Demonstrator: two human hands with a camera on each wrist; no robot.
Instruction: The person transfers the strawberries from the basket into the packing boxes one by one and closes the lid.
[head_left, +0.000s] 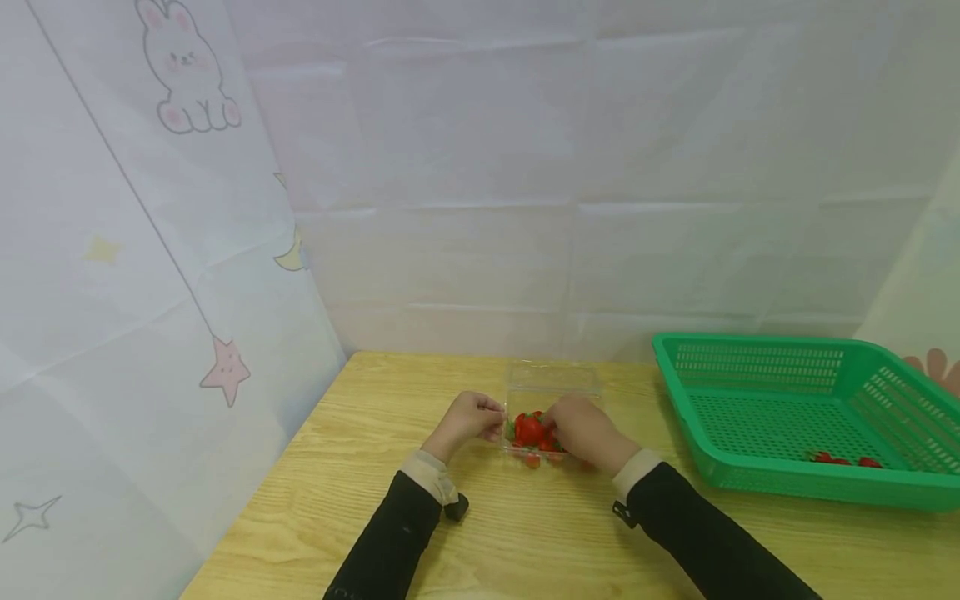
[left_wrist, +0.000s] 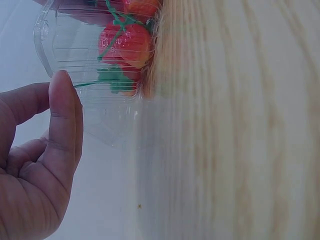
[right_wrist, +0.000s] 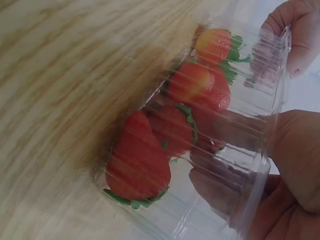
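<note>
A clear plastic box (head_left: 553,377), its lid raised at the back, holds several red strawberries (head_left: 530,432) with green leaves. My left hand (head_left: 468,418) pinches the box's left rim between thumb and fingers; in the left wrist view, a thin green stem (left_wrist: 87,83) shows close to the fingertips. My right hand (head_left: 588,429) reaches down into the box from the right. Through the ribbed wall in the right wrist view, its thumb and fingers close around a strawberry (right_wrist: 212,117), partly hidden by them. A larger pointed strawberry (right_wrist: 136,160) lies near the box's corner.
To the right stands a green perforated basket (head_left: 787,473) with a few strawberries (head_left: 828,457) near its front wall. Both stand on a light wooden table (head_left: 337,467). A pale printed sheet (head_left: 465,167) hangs behind and at the left.
</note>
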